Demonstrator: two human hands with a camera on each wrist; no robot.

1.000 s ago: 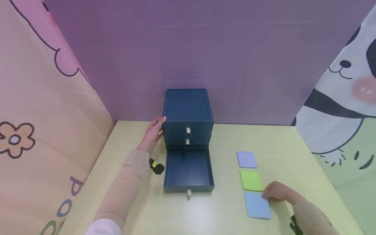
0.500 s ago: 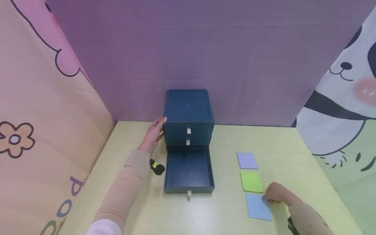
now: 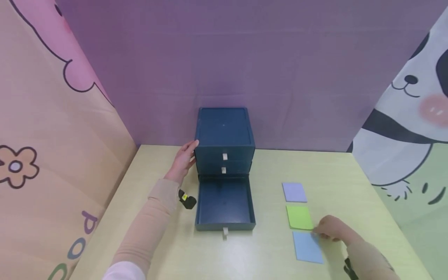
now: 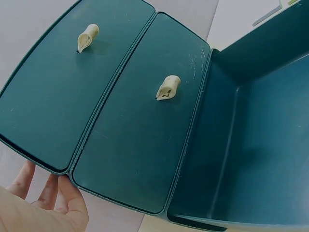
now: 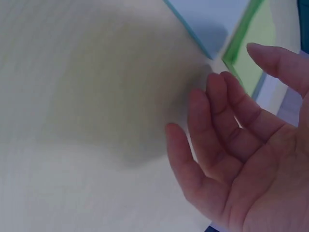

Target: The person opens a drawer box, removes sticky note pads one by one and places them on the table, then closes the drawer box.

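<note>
A dark blue drawer cabinet (image 3: 224, 128) stands at the back, its bottom drawer (image 3: 224, 200) pulled out with nothing in it. My left hand (image 3: 182, 160) rests against the cabinet's left side; in the left wrist view its fingertips (image 4: 72, 193) touch the side edge. On the right, my right hand (image 3: 330, 228) is beside the near corner of a green sticky-note pad (image 3: 299, 217) and the top corner of a light blue pad (image 3: 308, 247). The right wrist view shows the fingers (image 5: 222, 116) loosely bent, thumb apart, holding nothing. Beyond lies a purple pad (image 3: 294, 192).
Two shut upper drawers show small cream pull tabs (image 3: 224, 156). Another tab (image 3: 225, 231) sticks out from the bottom drawer's front. The pale wooden table (image 3: 266, 252) meets a purple backdrop (image 3: 297, 77) behind and printed cloths at both sides.
My right hand has drawn slightly off the light blue pad's corner, toward the green pad's edge. The left hand stays on the cabinet.
</note>
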